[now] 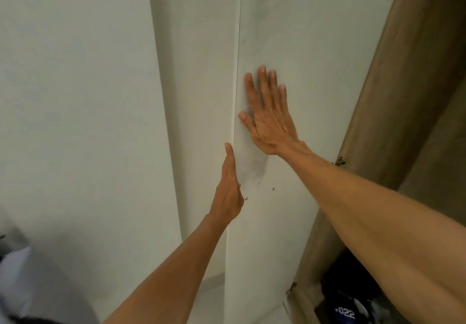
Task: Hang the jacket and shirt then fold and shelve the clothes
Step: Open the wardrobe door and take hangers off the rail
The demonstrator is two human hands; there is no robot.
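Note:
A white wardrobe door (290, 46) stands open in front of me, hinged on its right side to a brown wooden frame (393, 97). My right hand (267, 112) presses flat on the door panel, fingers straight and spread. My left hand (228, 190) holds the door's free left edge, with the thumb lying up along the edge and the fingers hidden behind it. Dark clothes (350, 306), one with a white "022" print, lie low inside the wardrobe at the bottom right. A pale cloth (17, 286) shows at the bottom left corner.
A white wall (75, 97) fills the left half, close behind the door. Two small screws (273, 189) sit in the door panel below my right hand. Metal hinges (339, 161) join the door to the frame.

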